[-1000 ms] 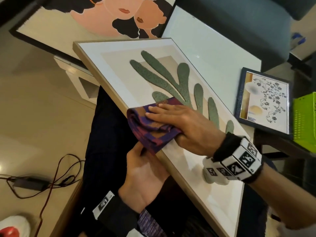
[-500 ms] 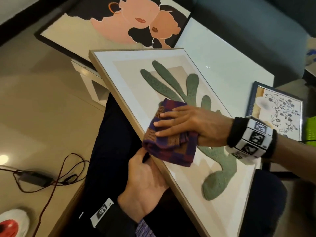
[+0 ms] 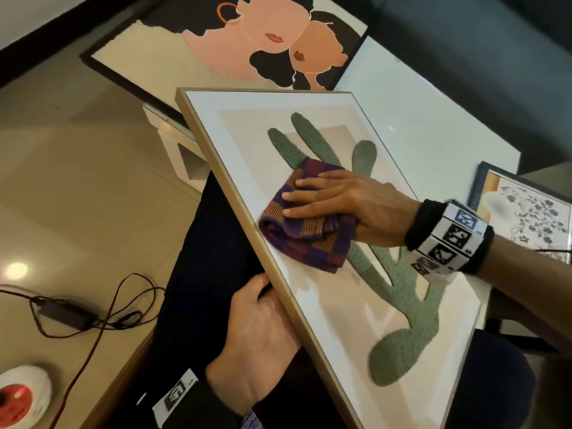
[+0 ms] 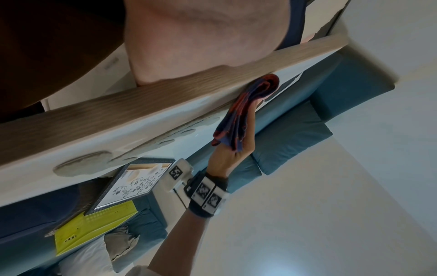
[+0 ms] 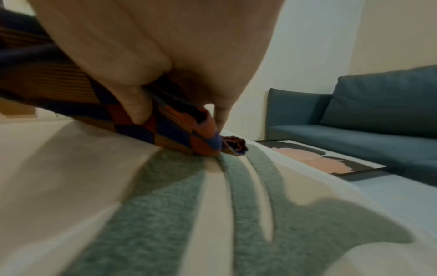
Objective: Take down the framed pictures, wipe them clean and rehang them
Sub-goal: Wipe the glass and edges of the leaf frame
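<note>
A large wood-framed leaf picture (image 3: 340, 320) (image 5: 165, 214) lies tilted across my lap, its far corner over the white table. My left hand (image 3: 263, 335) (image 4: 201, 37) grips its near left edge (image 4: 118, 112), with the fingers hidden beneath the frame. A folded purple and orange checked cloth (image 3: 309, 239) (image 4: 238, 119) (image 5: 71, 84) rests on the glass over the green leaf. My right hand (image 3: 309, 196) (image 4: 236, 155) (image 5: 165, 46) presses it down, fingers flat on top and the thumb tucked into the fold.
A black-framed portrait picture (image 3: 247, 41) lies on the white table (image 3: 418, 119). A small floral picture (image 3: 532, 218) is at the right beside a green basket (image 4: 94, 229). A blue sofa (image 5: 366, 112) stands behind. Cables and an adapter (image 3: 65, 314) lie at the left.
My right hand has slid the cloth from the frame's left edge up onto the leaf fronds. My left hand has kept its grip on the frame.
</note>
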Available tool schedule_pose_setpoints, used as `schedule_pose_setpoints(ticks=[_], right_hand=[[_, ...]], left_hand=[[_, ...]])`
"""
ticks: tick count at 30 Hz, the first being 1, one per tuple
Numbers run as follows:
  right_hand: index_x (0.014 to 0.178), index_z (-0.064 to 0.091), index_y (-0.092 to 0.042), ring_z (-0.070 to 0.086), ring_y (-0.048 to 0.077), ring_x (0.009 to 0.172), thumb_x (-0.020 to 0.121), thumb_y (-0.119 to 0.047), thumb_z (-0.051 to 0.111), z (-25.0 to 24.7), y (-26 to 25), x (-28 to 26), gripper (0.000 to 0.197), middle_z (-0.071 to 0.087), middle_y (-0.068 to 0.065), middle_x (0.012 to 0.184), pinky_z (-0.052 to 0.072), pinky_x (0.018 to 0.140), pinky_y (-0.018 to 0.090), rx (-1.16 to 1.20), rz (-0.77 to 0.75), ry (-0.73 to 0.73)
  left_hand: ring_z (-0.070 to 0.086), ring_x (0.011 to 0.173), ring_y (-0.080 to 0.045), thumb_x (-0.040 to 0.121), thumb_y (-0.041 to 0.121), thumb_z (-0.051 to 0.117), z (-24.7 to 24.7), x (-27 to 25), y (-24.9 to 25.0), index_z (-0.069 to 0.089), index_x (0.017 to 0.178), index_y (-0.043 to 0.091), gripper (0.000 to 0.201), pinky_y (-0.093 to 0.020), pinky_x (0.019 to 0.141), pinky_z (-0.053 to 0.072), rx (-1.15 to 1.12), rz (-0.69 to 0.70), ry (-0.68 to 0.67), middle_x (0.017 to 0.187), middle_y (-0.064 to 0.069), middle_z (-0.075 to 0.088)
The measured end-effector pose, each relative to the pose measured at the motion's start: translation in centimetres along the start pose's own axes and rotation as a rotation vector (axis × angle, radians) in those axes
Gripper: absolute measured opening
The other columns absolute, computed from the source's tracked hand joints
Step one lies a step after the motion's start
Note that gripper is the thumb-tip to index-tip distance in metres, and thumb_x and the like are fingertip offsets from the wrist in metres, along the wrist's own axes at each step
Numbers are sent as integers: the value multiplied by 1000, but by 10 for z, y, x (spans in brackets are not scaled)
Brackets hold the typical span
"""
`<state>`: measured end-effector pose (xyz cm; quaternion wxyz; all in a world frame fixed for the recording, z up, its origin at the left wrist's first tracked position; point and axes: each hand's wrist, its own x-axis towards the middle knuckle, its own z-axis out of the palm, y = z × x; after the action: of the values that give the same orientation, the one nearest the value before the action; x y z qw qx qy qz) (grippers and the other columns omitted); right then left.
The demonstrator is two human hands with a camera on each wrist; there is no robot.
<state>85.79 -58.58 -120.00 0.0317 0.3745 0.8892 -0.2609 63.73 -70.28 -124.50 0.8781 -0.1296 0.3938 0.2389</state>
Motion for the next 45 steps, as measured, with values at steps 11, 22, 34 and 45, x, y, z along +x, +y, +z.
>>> schedule_pose_setpoints(ticks=[11, 22, 34, 45], right_hand=[[149, 49, -31, 27, 15, 152, 91, -6, 71, 9, -23, 12, 67, 39, -10, 159, 29, 120, 47, 47, -107, -1], [150, 45, -37, 24, 6, 152, 98, -18, 65, -12, -10, 38, 59, 35, -16, 160, 21, 122, 52, 33, -28, 13], [150, 49, -30, 33, 13, 149, 87, 4, 63, -13, -16, 49, 73, 41, -9, 159, 32, 120, 41, 88, 2, 66], [150, 44, -41, 27, 8, 151, 86, 0, 66, -19, -17, 68, 79, 37, -18, 159, 21, 122, 49, 7, -13, 2]], left_hand=[[75, 103, -35, 104, 40, 42, 5, 2, -1, 75, 123, 7, 50, -47, 95, 52, -57, 45, 15, 121, -18, 76], [67, 123, -40, 105, 47, 34, 4, 3, -1, 74, 128, 9, 60, -52, 112, 45, 21, -15, 26, 125, -20, 75], [67, 125, -39, 104, 49, 35, -2, 5, -3, 78, 125, 11, 60, -55, 119, 41, 21, -39, 21, 127, -19, 74], [71, 116, -38, 101, 53, 42, 2, -1, -1, 82, 116, 11, 60, -52, 113, 46, 26, -45, 9, 123, -19, 75]])
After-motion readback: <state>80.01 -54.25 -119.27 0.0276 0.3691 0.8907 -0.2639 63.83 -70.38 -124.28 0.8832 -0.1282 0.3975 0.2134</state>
